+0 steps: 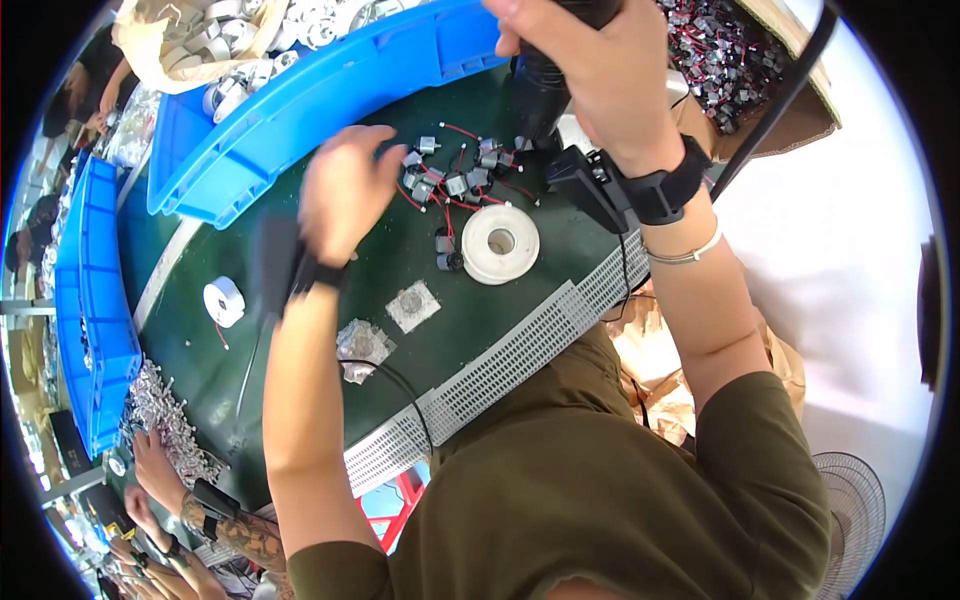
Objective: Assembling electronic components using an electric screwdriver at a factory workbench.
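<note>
My left hand (345, 195), blurred by motion, is over the green work surface (300, 385) beside the blue tray, its thumb apart from the fingers and nothing seen in it. At the upper right my right hand (625, 75) is wrapped round a thick black cylindrical tool (540, 95); part of it is cut off by the picture's edge. Between the hands lies a loose group of small grey motors (457, 185) with red wires. A white ring-shaped disc (478, 262) lies just nearer to me, with two motors against its left side.
A long blue tray (350, 85) with white round parts (235, 40) borders the far side. A white round part (223, 302) with a red wire lies left. Small metal pieces (170, 430) are heaped near a co-worker's hand (157, 470). A cardboard box of motors (725, 65) stands right.
</note>
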`<state>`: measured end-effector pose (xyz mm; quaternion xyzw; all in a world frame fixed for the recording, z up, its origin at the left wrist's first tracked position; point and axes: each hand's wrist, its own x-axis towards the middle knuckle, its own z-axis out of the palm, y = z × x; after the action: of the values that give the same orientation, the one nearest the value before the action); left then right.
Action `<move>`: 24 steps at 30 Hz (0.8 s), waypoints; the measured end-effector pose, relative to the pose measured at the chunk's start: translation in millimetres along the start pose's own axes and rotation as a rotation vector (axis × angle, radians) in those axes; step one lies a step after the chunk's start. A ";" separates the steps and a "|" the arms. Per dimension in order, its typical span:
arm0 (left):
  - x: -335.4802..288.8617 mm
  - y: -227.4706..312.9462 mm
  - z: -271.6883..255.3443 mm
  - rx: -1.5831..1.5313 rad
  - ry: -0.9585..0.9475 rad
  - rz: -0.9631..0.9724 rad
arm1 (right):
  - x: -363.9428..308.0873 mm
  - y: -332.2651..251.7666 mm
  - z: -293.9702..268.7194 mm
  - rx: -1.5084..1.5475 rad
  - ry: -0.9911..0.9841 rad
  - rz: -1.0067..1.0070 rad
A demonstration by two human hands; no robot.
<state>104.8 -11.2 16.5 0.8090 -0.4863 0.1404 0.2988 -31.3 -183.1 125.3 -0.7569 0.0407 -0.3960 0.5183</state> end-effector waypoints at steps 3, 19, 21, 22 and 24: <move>32.9 -6.6 33.9 0.244 -0.406 -0.155 | 4.2 8.7 6.3 -0.022 0.069 -0.085; 15.2 50.1 -45.7 -0.854 -0.405 -0.327 | -44.8 37.6 13.6 -0.156 -0.552 -0.244; 21.3 61.8 -63.8 -0.597 -0.535 -0.229 | -47.1 32.1 10.5 -0.212 -0.557 -0.250; 27.1 67.2 -71.0 -0.523 -0.606 -0.180 | -47.1 32.1 8.0 -0.227 -0.560 -0.268; 35.7 49.6 -83.2 -0.629 -0.681 -0.045 | -45.1 22.7 -1.3 -0.277 -0.612 -0.051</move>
<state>84.3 -2.0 117.2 0.6896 -0.5580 -0.2939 0.3559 -55.0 -173.2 81.9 -0.9047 -0.0823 -0.1542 0.3887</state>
